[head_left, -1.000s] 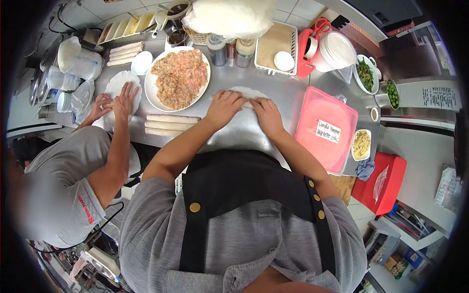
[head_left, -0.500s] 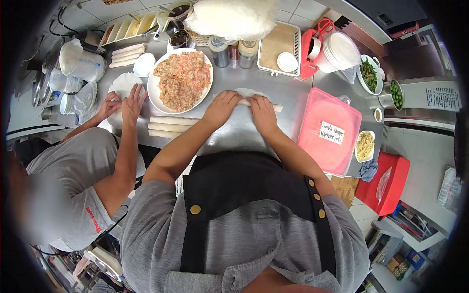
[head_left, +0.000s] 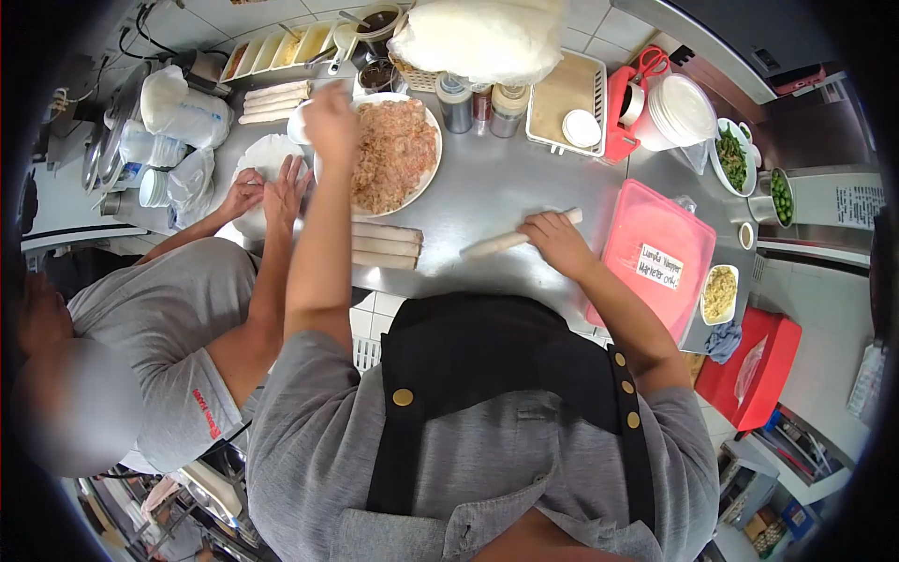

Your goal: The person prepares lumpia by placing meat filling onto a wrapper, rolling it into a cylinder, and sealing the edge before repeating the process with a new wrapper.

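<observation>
The right hand point(head_left: 554, 242) lies curled over a finished roll point(head_left: 510, 242), fingers pressed down on its near half, the thin white roll lying slantwise on the steel counter point(head_left: 487, 187) toward its front edge, between the plate point(head_left: 423, 178) and the pink box point(head_left: 655, 262). The left hand point(head_left: 330, 120) is lifted over the plate's far left rim, beside a small white bowl point(head_left: 300, 122); it is blurred, and whether its fingers are spread or pinched I cannot tell. It appears to hold nothing

The plate carries a heap of minced filling point(head_left: 393, 150). Just in front of it three rolled pieces point(head_left: 386, 245) lie side by side near the counter's front edge. More rolls point(head_left: 273, 103) lie at the far left corner

A co-worker's hands point(head_left: 267, 192) press flat on a round wrapper point(head_left: 267, 155) at the left end of the counter

Judged from this, the rolling looks done and the step in hand is sealing or setting the roll aside. The next move calls for a light grip, since the thin wrapper would tear or unroll if squeezed, and for laying it parallel beside the other three
</observation>
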Available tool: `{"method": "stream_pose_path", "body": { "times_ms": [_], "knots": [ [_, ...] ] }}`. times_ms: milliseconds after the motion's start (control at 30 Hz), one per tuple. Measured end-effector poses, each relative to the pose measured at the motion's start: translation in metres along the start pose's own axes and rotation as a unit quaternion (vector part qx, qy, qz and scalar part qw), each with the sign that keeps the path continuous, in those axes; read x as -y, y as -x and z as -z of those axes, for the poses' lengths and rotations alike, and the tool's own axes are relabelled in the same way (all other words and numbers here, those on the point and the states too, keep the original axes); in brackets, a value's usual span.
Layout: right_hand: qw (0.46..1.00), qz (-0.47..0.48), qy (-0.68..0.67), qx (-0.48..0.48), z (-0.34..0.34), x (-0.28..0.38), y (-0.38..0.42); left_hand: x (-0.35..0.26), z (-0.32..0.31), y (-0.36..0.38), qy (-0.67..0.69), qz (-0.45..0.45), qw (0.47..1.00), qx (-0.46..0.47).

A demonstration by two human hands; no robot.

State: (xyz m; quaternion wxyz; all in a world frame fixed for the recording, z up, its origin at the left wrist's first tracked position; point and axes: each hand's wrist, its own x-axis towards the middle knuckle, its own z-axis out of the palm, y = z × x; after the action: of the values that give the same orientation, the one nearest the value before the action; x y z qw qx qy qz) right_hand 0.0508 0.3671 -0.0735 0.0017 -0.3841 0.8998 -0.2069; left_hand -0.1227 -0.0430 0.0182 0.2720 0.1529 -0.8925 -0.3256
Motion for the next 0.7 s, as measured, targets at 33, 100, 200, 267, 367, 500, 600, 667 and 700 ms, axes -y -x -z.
{"method": "stream_pose_path", "body": {
  "times_ms": [33,100,200,267,367,500,600,667,700],
  "knots": [
    [1.000,-0.001,-0.001,-0.003,0.002,0.003,0.000,0.025,0.005,-0.023,-0.105,0.025,0.994,-0.015],
    [0.999,-0.029,-0.001,0.031,0.009,0.013,0.002,0.070,0.002,-0.055,-0.235,0.135,0.960,0.068],
    [0.998,-0.055,0.019,0.008,0.004,0.031,0.000,0.110,0.001,-0.062,-0.360,0.133,0.902,0.197],
    [0.996,-0.083,0.020,0.010,-0.001,0.038,-0.001,0.110,0.002,-0.061,-0.422,0.107,0.858,0.274],
    [0.993,-0.112,0.031,0.007,-0.003,0.047,0.001,0.094,0.010,-0.062,-0.448,0.093,0.821,0.342],
    [0.992,-0.102,0.058,-0.050,-0.010,0.054,0.004,0.116,0.007,-0.065,-0.452,0.056,0.842,0.291],
    [0.989,-0.095,0.070,-0.086,-0.020,0.063,0.007,0.132,0.005,-0.068,-0.341,0.105,0.927,0.112],
    [0.987,-0.095,0.076,-0.104,-0.031,0.065,0.009,0.148,0.000,-0.086,0.084,0.215,0.965,-0.125],
    [0.985,-0.091,0.081,-0.120,-0.035,0.067,0.013,0.152,-0.007,-0.090,0.354,0.261,0.878,-0.188]
  ]
}}
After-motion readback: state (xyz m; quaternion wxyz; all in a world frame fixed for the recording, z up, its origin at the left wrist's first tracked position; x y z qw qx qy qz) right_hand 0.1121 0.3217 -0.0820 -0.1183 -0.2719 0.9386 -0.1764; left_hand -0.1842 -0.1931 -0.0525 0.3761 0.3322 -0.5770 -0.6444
